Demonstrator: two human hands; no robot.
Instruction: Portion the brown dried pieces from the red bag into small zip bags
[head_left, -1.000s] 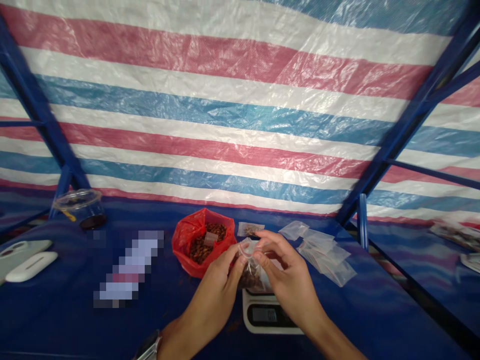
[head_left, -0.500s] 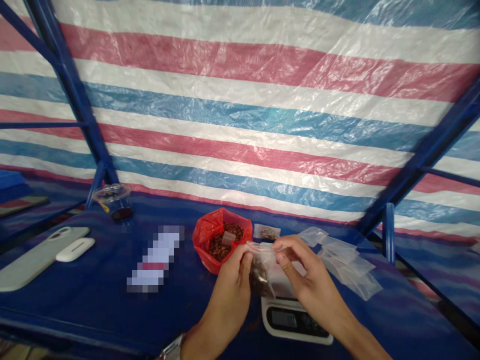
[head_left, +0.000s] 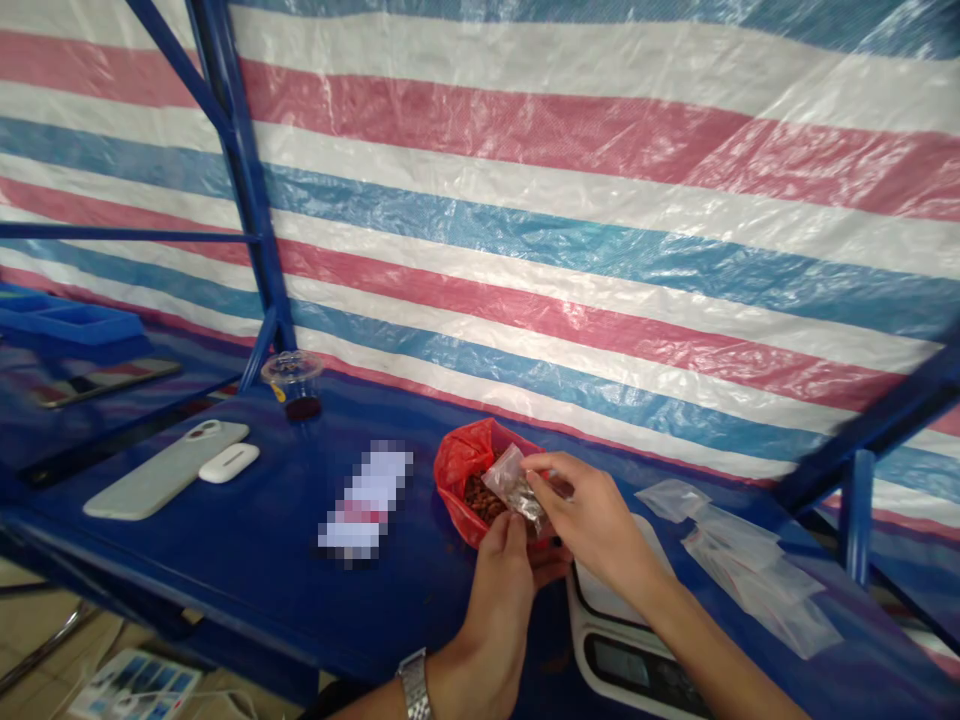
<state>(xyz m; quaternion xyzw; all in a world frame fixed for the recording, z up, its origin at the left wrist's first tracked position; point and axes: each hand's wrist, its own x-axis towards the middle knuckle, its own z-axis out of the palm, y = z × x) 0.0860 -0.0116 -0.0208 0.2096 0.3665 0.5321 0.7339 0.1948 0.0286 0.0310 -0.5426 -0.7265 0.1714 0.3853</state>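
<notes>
My right hand [head_left: 592, 512] pinches a small clear zip bag [head_left: 514, 488] by one end, holding it tilted over a red plastic bag [head_left: 456, 472]. A few brown pieces show inside the zip bag. The red bag lies open on the table, filled with dark brown dried pieces [head_left: 480, 498]. My left hand [head_left: 501, 600], with a metal watch on its wrist, sits just below the zip bag at the red bag's front rim. Whether it grips anything cannot be told. A white digital scale [head_left: 622, 640] stands to the right of my left hand, beneath my right forearm.
A stack of small zip bags [head_left: 750, 565] lies right of the scale on the blue-covered table [head_left: 225, 570]. Left of the red bag are a blurred item [head_left: 364, 505], a phone [head_left: 165, 470], a white case [head_left: 229, 463] and a clear cup [head_left: 292, 380]. A striped tarp hangs behind.
The view has swung to the right. The zip bag has moved from above the scale to over the red bag, now tilted and pinched by my right hand. My left hand has dropped lower.
</notes>
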